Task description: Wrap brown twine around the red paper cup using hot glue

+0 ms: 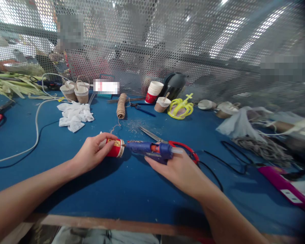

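Note:
My left hand (95, 149) grips a red and white paper cup (115, 148) lying on its side, its white end facing right. A thin twine strand runs from near the cup up to a spool of brown twine (121, 105). In my right hand (179, 169) is a blue hot glue gun (147, 149), a clear glue stick poking out of its back. The nozzle points left and meets or nearly meets the cup's white end; I cannot tell whether they touch. Just behind the gun lie scissors (183, 148) with red handles.
Crumpled white cloth (75, 115) and twine-wrapped cups (81, 94) are at back left. Stacked paper cups (154, 91), a yellow crown-shaped piece (181, 107) and pliers (143, 109) stand or lie farther back. A purple power strip (284, 186) and black cord are at right. Perforated metal (132, 40) rises behind.

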Motion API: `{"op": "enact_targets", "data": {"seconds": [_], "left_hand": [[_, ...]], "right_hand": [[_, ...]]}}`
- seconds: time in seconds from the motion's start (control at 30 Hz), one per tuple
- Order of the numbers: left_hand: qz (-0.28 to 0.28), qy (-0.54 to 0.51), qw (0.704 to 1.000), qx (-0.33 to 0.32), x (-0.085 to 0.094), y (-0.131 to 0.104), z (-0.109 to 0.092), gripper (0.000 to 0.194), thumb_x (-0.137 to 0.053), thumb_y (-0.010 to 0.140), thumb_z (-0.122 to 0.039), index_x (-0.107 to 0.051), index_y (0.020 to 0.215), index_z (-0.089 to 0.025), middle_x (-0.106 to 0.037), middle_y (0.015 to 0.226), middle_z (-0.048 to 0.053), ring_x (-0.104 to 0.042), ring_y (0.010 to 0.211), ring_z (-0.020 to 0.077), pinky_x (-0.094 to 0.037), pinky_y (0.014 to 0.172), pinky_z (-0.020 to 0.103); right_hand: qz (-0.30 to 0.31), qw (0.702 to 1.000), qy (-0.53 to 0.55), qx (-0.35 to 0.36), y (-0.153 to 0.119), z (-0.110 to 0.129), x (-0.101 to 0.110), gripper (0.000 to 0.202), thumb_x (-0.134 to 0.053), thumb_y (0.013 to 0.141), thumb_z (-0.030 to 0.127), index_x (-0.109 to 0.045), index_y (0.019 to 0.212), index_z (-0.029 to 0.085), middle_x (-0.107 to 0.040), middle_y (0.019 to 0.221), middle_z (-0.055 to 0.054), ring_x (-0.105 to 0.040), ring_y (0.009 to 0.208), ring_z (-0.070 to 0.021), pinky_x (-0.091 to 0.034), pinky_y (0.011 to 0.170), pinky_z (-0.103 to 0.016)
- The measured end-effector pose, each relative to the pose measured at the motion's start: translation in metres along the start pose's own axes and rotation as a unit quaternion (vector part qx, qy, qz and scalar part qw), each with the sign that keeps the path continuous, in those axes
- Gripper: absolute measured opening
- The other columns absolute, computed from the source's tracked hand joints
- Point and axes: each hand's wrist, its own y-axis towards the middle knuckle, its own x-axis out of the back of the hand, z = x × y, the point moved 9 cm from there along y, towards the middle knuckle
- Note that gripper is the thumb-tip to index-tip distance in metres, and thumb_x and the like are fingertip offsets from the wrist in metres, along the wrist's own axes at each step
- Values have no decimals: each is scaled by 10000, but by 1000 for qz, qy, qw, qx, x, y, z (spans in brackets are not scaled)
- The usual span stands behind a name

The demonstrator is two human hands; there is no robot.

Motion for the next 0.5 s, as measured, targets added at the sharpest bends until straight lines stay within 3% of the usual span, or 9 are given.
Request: {"op": "enact_targets", "data": {"seconds": [0.37, 0.5], "left_hand": [[-6, 39, 999, -24, 1, -1, -4, 296, -425, 827, -336, -616, 968, -159, -679, 729, 23, -578, 600, 132, -414, 547, 203], [-3, 54, 998, -29, 0, -3, -4, 303, -417, 828, -322, -608, 989, -151, -654, 660, 9, -552, 558, 122, -400, 533, 202]], "right_hand": [[-4, 999, 14, 29, 2, 0, 0, 107, -539, 776, 244, -642, 782, 212, -683, 754, -4, -613, 712, -177, -476, 696, -283], [0, 999, 35, 29, 6, 1, 0, 91, -533, 768, 207, -617, 733, 208, -660, 700, 3, -594, 663, -159, -463, 697, -276]]}}
